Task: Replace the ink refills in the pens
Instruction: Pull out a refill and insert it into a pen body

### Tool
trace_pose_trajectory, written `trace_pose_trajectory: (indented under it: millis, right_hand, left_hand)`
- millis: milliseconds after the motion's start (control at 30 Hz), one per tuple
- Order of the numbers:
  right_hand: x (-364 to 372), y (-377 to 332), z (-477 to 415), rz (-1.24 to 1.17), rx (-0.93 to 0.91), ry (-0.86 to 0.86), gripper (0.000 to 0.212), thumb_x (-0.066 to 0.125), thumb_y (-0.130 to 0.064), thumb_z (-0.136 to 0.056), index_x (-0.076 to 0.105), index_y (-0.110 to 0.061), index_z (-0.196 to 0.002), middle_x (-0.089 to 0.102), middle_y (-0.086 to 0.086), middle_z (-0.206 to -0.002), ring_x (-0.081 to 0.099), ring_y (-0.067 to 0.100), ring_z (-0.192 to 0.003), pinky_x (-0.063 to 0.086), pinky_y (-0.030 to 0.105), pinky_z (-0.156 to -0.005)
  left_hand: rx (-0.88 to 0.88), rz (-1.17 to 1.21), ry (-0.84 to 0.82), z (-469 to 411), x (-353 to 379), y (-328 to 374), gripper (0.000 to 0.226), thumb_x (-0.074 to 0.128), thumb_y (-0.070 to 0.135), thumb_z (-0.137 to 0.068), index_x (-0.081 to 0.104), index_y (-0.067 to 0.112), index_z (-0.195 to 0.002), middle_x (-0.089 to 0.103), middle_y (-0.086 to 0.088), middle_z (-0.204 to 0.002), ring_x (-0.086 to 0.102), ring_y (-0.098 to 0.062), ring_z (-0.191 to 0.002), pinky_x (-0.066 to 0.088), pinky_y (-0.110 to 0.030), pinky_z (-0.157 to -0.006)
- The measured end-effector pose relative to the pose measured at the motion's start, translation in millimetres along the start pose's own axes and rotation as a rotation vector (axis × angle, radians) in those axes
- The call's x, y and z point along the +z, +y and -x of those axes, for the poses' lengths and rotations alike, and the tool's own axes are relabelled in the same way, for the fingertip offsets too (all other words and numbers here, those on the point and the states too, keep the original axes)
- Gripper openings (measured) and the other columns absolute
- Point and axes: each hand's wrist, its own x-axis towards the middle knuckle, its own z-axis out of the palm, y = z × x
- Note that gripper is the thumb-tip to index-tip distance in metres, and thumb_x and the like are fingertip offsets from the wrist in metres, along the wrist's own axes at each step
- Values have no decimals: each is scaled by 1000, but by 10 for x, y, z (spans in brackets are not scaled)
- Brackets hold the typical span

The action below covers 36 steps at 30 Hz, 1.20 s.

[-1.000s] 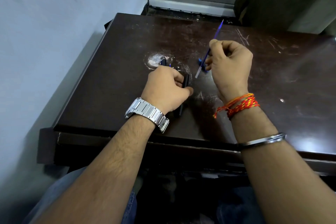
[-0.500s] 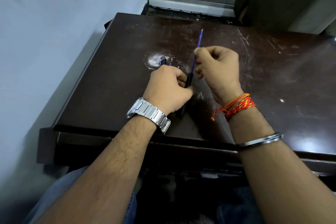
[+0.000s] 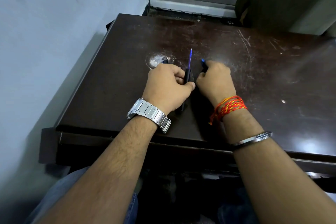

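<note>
Gripping pen barrel [image 3: 187,76], left hand [image 3: 167,85]; right hand [image 3: 215,78] around half-hidden blue-tipped piece [image 3: 204,62].

Your left hand [image 3: 169,85] curls round a black plastic pen barrel [image 3: 187,76]. Your right hand [image 3: 215,78], just beside it, pinches a small blue-tipped black piece [image 3: 204,63].
</note>
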Motion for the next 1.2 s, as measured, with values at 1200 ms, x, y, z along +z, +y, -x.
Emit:
trace_pose_trajectory:
  millis: [1200]
  right_hand:
    - [-120,-190,-11,-1219,269,-65,12,65,-11,-90,72,-21,-89,70,-1,-85,45,5,-49,35,23,-46]
  left_hand:
    - [5,-70,-83,1,-4,13,13,83,31,-66,72,27,-71,62,17,-55,56,15,-58,37,2,-50]
